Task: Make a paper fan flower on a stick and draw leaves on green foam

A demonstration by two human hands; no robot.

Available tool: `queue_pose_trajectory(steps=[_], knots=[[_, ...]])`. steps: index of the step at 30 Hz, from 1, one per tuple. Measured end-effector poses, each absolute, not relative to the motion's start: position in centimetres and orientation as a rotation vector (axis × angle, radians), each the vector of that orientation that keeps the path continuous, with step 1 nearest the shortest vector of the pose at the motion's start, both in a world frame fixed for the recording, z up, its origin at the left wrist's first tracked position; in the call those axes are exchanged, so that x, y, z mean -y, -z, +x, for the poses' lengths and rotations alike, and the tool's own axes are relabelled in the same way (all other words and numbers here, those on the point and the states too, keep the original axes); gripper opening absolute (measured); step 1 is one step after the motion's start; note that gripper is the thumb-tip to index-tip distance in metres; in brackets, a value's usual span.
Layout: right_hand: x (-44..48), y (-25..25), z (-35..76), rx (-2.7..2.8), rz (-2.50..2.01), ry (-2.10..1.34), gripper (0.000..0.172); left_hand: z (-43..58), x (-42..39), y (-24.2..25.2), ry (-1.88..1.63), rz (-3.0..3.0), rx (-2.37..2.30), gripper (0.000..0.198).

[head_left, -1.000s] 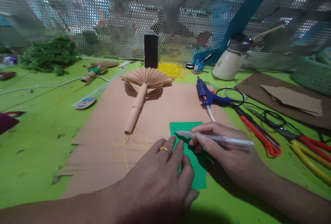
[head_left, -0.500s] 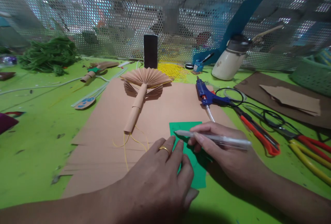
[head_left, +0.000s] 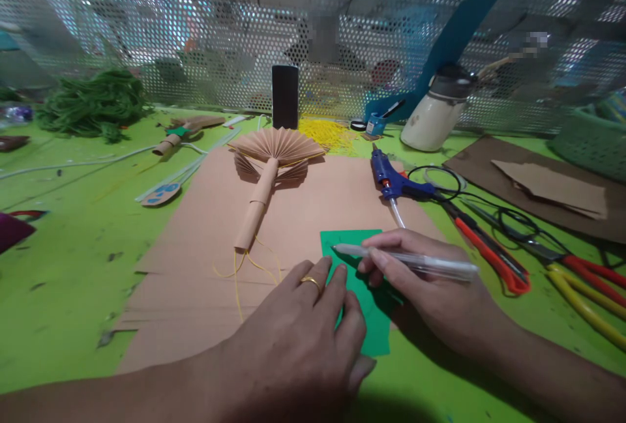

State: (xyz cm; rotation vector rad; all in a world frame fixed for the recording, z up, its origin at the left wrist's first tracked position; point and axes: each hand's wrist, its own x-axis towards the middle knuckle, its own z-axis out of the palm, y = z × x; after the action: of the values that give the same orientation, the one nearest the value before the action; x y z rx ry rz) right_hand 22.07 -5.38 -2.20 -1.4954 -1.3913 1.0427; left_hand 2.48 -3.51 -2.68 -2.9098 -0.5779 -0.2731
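Observation:
A green sheet of paper (head_left: 374, 325) lies at the front of the table, partly over large brown paper sheets (head_left: 195, 240). My left hand (head_left: 313, 332), with a ring on one finger, rests flat with its fingertips on the green sheet's left side. In my right hand (head_left: 415, 273) is a clear-barrelled pen (head_left: 430, 265), held in a writing grip. The pen's tip meets the upper part of the green sheet, where faint lines show. Beyond my left hand lies a folded paper fan (head_left: 276, 146) with a rolled paper handle and yellow strings.
A blue glue gun (head_left: 391, 175), a red cutter knife (head_left: 493, 253) and scissors (head_left: 581, 273) lie to the right. Behind stand a phone (head_left: 285, 97), a small blue jar (head_left: 375, 124) and a white container (head_left: 433, 113). Green strands (head_left: 92, 103) are heaped at the left.
My right hand and the pen have shifted slightly to the right, the tip moving a little across the green sheet. My left hand has stayed in place.

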Motion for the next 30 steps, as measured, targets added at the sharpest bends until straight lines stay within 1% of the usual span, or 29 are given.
queue_pose_trajectory(steps=[4, 16, 23, 30], knots=[[5.23, 2.19, 22.04, 1.404, -1.483, -1.024, 0.017, 2.43, 3.51, 3.1, 0.319, -2.902, 0.548, 0.04], [5.39, 2.23, 22.04, 1.354, -1.486, -1.05, 0.019, 2.39, 3.47, 2.96, 0.302, -2.928, 0.581, 0.041], [5.33, 2.11, 22.09, 1.408, -1.465, -1.049, 0.018, 2.59, 3.58, 2.28, 0.269, -2.942, 0.625, 0.037], [5.05, 2.12, 21.94, 1.44, -1.43, -1.043, 0.018, 2.61, 3.41, 2.7, 0.275, -2.923, 0.561, 0.04]])
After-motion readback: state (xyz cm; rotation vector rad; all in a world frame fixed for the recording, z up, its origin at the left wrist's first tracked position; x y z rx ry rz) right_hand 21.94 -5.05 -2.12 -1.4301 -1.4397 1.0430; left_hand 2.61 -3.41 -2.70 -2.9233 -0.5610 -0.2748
